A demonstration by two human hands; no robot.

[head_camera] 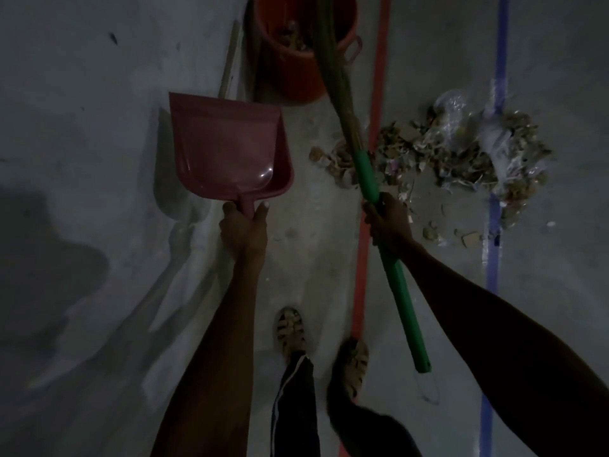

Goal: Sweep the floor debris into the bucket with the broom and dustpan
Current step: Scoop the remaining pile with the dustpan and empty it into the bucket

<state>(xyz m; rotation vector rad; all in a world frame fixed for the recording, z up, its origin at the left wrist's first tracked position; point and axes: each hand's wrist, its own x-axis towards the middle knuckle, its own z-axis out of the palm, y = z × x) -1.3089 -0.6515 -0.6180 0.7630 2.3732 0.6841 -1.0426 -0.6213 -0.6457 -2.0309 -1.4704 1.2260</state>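
Note:
My left hand grips the short handle of a pink dustpan, held above the floor with its empty scoop pointing away from me. My right hand is closed around the green handle of a broom. The broom's straw bristles reach up over the rim of an orange bucket at the top, which holds some debris. A pile of floor debris, dry leaves, scraps and clear plastic, lies on the concrete to the right of the broom.
A red line and a blue line run along the grey floor. A wooden stick leans beside the bucket on its left. My two sandalled feet stand near the red line. Small debris bits lie scattered near the pile.

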